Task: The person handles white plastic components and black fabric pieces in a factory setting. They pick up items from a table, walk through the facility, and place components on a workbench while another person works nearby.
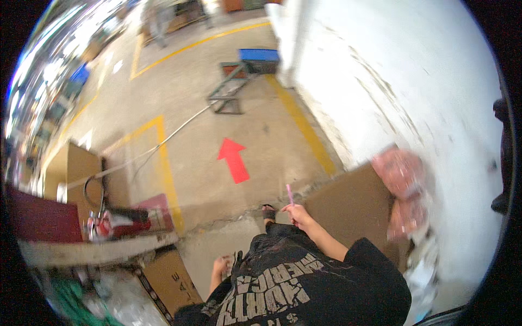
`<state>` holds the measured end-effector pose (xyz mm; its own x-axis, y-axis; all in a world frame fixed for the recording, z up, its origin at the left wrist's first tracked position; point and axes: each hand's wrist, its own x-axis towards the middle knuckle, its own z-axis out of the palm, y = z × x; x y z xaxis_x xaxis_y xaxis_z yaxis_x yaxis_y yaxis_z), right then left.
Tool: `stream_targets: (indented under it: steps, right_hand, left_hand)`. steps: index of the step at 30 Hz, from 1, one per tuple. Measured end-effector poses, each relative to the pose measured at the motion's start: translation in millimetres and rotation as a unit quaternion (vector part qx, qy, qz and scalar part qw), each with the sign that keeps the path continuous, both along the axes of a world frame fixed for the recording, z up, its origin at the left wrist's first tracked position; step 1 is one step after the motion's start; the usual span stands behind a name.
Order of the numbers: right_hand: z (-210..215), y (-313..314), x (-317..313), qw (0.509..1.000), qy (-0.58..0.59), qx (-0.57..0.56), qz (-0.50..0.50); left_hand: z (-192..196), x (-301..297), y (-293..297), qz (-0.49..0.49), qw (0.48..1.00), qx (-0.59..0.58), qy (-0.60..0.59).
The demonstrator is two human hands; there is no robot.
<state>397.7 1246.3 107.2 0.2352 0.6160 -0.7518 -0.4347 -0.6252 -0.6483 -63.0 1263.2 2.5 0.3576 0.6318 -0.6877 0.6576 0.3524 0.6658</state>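
With the right hand [296,213] as the dial's centre, the pen [290,194] sits in its grip, pointing to about 12, the fingers curled in and pinching it partway along. The likeliest mishap is a dropped pen: the hold is small and the shaft thin, so a knock against the carton [348,204], close by at 3, could twist it loose. The left hand [222,264], at 8, hangs low beside the shirt [272,282]; it is small and blurred here, so I cannot tell whether its fingers are pressed together or pinching anything. Footing is the other risk. The sandal [268,212], at 9, is by the broken floor edge, whose rough lip could catch a toe. Farther off, at 10, a cord [185,126] runs to the stand [225,89] at 11, and could trip anyone looking at the pen instead of the floor. At 2, the bags [399,171] by the carton's outer side look slack enough to slide if a sleeve or elbow bumps them.
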Motion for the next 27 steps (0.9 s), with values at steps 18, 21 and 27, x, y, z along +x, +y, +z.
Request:
stream_targets:
  steps: [18,21,27]
  right_hand:
    - [-80.3,440.4,55.0,0.881,-0.300,-0.173,0.324]
    - [-100.9,469.8,53.4,0.892,-0.188,-0.279,0.303]
    - [-135.6,570.4,41.8,0.933,-0.061,-0.266,0.236]
  left_hand:
    - [-11.1,-42.4,251.1,0.360,0.900,-0.217,0.118]
    - [-19.8,-65.9,359.6,0.326,0.911,-0.224,0.118]
    - [-12.4,-87.2,670.2,0.226,0.958,-0.078,0.158]
